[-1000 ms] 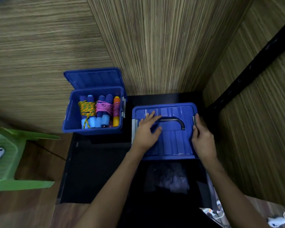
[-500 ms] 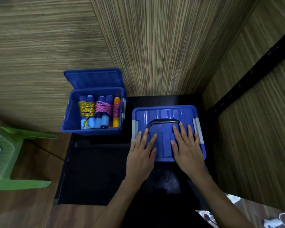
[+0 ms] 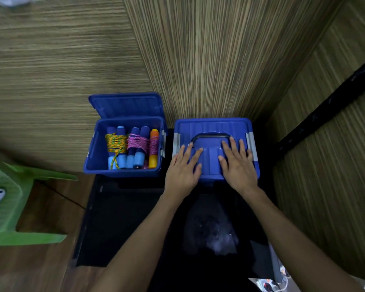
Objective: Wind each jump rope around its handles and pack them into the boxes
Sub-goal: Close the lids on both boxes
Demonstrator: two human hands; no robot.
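Pressing: left hand (image 3: pixel 182 173) and right hand (image 3: pixel 237 168) flat on the lid (image 3: pixel 212 128) of the right box (image 3: pixel 249 131), fingers (image 3: pixel 232 144) straight and spread, grasping nothing.
Right box: closed, on the black table (image 3: pixel 122 218), dark handle (image 3: pixel 211 135) lying flat on the lid.
Left box (image 3: pixel 95 157): just beside, lid raised (image 3: pixel 126 105) against the wall.
Jump ropes (image 3: pixel 133 147): wound round their handles, side by side inside the left box.
Far left: green chair (image 3: pixel 11 224).

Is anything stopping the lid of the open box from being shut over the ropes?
Nothing visible does. The open box has its lid tipped up behind it, and the wound jump ropes lie inside. Both hands are flat on the other box.
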